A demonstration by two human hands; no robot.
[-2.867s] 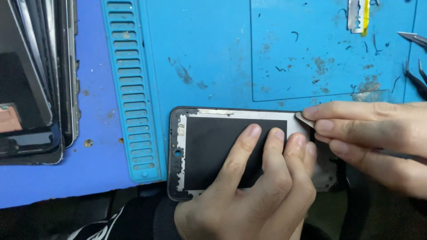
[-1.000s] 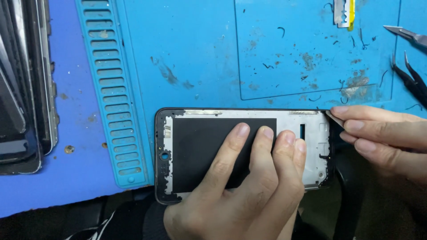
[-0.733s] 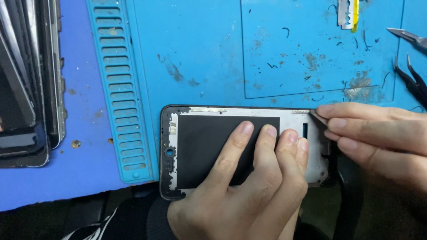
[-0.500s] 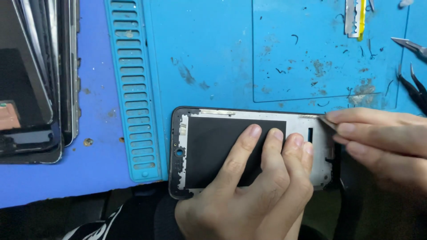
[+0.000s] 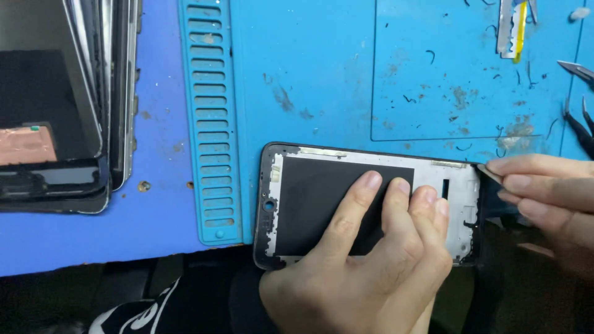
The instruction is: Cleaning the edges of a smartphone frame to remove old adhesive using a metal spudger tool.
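phone frame lies flat, long axis left-right.

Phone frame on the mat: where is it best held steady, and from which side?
Press down on the flat black panel of the phone frame from the near edge, as the left hand does; this likely leaves the far right corner open for the right hand.

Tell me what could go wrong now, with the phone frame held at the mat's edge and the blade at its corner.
1. The phone frame hangs partly over the edge of the blue mat; only the left hand pins it, so it may tip.
2. The thin blade in the right hand works at the top corner, close to the fingers; a slip could cut them or bend the frame.
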